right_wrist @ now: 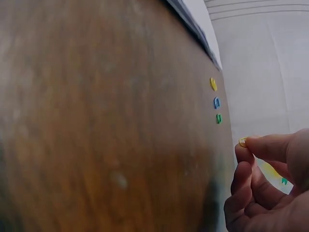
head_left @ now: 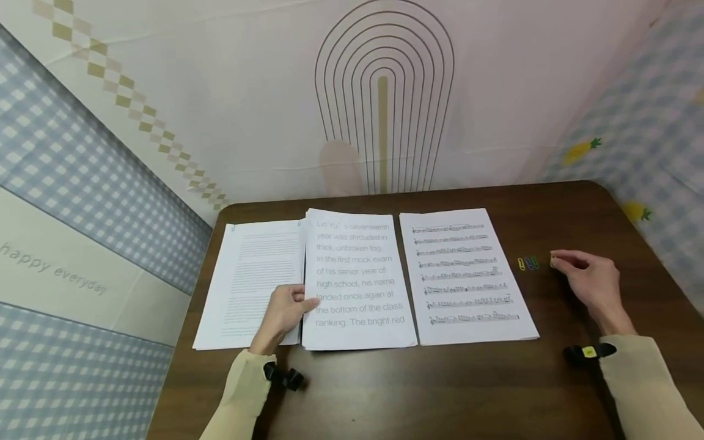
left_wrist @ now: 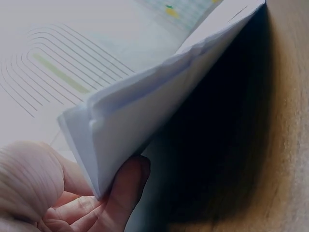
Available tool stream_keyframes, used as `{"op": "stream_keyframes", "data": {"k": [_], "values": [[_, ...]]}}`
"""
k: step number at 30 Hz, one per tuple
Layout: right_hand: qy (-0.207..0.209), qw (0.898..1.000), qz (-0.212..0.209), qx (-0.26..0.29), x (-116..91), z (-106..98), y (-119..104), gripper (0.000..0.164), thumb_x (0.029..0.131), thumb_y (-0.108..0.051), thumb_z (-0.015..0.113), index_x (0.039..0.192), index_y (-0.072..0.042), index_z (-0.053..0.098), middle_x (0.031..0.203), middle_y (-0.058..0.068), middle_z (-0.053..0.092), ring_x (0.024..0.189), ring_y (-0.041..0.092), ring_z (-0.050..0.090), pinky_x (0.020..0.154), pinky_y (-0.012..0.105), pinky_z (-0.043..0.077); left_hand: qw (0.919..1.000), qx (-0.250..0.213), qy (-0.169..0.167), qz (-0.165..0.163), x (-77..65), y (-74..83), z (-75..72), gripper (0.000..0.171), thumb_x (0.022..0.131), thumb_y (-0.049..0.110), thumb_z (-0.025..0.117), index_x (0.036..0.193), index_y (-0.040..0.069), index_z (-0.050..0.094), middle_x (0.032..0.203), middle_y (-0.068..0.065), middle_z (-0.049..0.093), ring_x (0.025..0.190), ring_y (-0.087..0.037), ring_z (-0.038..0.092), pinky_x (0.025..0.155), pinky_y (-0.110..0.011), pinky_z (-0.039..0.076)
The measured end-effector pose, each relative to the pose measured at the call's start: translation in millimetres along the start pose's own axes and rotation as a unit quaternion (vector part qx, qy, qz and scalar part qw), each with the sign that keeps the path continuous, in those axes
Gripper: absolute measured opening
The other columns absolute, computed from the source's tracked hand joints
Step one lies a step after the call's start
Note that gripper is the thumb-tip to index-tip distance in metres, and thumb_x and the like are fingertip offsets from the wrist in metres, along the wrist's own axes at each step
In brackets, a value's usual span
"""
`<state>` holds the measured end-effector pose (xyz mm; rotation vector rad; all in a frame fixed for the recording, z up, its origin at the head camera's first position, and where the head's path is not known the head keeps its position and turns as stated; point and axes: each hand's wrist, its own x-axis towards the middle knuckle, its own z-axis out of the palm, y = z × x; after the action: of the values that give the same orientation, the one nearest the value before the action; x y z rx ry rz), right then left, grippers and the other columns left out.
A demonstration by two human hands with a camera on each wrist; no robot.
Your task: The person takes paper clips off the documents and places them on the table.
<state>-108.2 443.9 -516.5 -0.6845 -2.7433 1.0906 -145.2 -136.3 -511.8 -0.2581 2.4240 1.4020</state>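
My left hand (head_left: 286, 310) pinches the left edge of the middle stack of printed paper (head_left: 357, 281), thumb on top and fingers beneath. In the left wrist view that stack (left_wrist: 130, 116) is lifted at its edge, with shadow under it. At the right, my right hand (head_left: 594, 281) pinches a small yellow paper clip (right_wrist: 243, 142) between thumb and index finger. Left of this hand, a yellow paper clip (head_left: 521, 264), a blue paper clip (head_left: 529, 263) and a green paper clip (head_left: 535, 262) lie in a row on the table.
A stack of text sheets (head_left: 258, 269) with clips at its top corners lies at the left, partly under the middle stack. Sheet music (head_left: 467, 275) lies right of the middle stack. The brown table (head_left: 418, 391) meets a patterned cloth (head_left: 264, 122) behind.
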Motion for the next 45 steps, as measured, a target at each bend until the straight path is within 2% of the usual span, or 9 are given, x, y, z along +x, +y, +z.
{"op": "stream_keyframes", "data": {"k": [4,8,10,12,16,22,30,37,45], "values": [[-0.002,1.0,-0.004,-0.013,5,2,0,0.045,0.109,-0.043,0.065,0.134,-0.006,0.076,0.091,-0.041,0.051,0.087,-0.007,0.049,0.077,0.021,0.041,0.9999,0.011,0.002,0.006,1.1,-0.4,-1.3,0.024,0.097,0.003,0.078,0.119,-0.008,0.077,0.095,-0.02,0.084,0.07,-0.015,0.076,0.064,-0.025,0.055],[-0.011,0.999,-0.009,-0.03,8,5,-4,0.045,0.11,-0.042,0.064,0.134,-0.005,0.075,0.111,-0.005,0.075,0.089,-0.004,0.051,0.078,0.024,0.041,0.9997,0.025,0.003,0.005,1.9,0.2,-1.3,0.024,0.098,0.004,0.078,0.119,-0.007,0.077,0.093,-0.018,0.084,0.069,-0.014,0.075,0.063,-0.025,0.054],[-0.015,0.999,-0.011,-0.037,9,7,-6,0.045,0.111,-0.041,0.062,0.134,-0.004,0.075,0.126,0.016,0.075,0.093,0.003,0.054,0.079,0.026,0.041,0.9995,0.03,0.003,0.005,2.3,1.4,-0.7,0.024,0.098,0.004,0.077,0.119,-0.008,0.077,0.093,-0.018,0.084,0.07,-0.014,0.075,0.063,-0.025,0.054],[-0.018,0.999,-0.009,-0.042,10,8,-6,0.045,0.112,-0.039,0.06,0.134,-0.003,0.074,0.134,0.025,0.071,0.097,0.012,0.056,0.079,0.027,0.04,0.9993,0.037,0.004,0.009,2.8,2.9,0.3,0.024,0.098,0.004,0.077,0.119,-0.008,0.077,0.093,-0.018,0.084,0.07,-0.015,0.075,0.063,-0.025,0.055],[-0.013,0.999,-0.011,-0.05,12,10,-7,0.043,0.113,-0.035,0.059,0.134,-0.001,0.073,0.133,0.028,0.07,0.101,0.024,0.056,0.08,0.03,0.038,0.9984,0.052,0.008,0.022,3.5,6.2,2.2,0.023,0.098,0.003,0.077,0.117,-0.008,0.077,0.092,-0.019,0.084,0.069,-0.016,0.076,0.062,-0.025,0.055],[-0.01,0.998,-0.01,-0.055,14,13,-8,0.041,0.113,-0.032,0.059,0.134,0.001,0.073,0.131,0.029,0.071,0.101,0.027,0.056,0.081,0.032,0.036,0.9969,0.075,0.014,0.02,3.9,7.4,4.0,0.022,0.097,0.006,0.079,0.115,-0.007,0.078,0.092,-0.017,0.083,0.07,-0.016,0.074,0.063,-0.025,0.052],[-0.023,0.998,-0.003,-0.05,14,14,-8,0.043,0.113,-0.032,0.059,0.135,0.002,0.073,0.137,0.033,0.07,0.114,0.037,0.059,0.085,0.035,0.037,0.9917,0.119,0.031,0.036,5.5,8.0,4.5,0.02,0.095,0.011,0.082,0.107,-0.004,0.08,0.086,-0.014,0.082,0.068,-0.017,0.068,0.062,-0.026,0.048],[-0.018,0.998,-0.006,-0.056,14,17,-6,0.04,0.112,-0.03,0.061,0.133,0.001,0.074,0.132,0.03,0.072,0.103,0.029,0.059,0.081,0.033,0.037,0.9849,0.157,0.045,0.057,4.4,10.5,3.8,0.018,0.092,0.014,0.085,0.093,-0.003,0.079,0.077,-0.012,0.077,0.062,-0.016,0.059,0.059,-0.025,0.043],[-0.016,0.999,-0.001,-0.051,13,18,-7,0.039,0.112,-0.031,0.062,0.134,-0.001,0.074,0.125,0.025,0.072,0.094,0.022,0.055,0.078,0.031,0.037,0.9794,0.17,0.073,0.081,0.7,9.1,5.9,0.02,0.089,0.012,0.088,0.09,-0.005,0.079,0.073,-0.013,0.074,0.058,-0.017,0.059,0.054,-0.025,0.043]]}}
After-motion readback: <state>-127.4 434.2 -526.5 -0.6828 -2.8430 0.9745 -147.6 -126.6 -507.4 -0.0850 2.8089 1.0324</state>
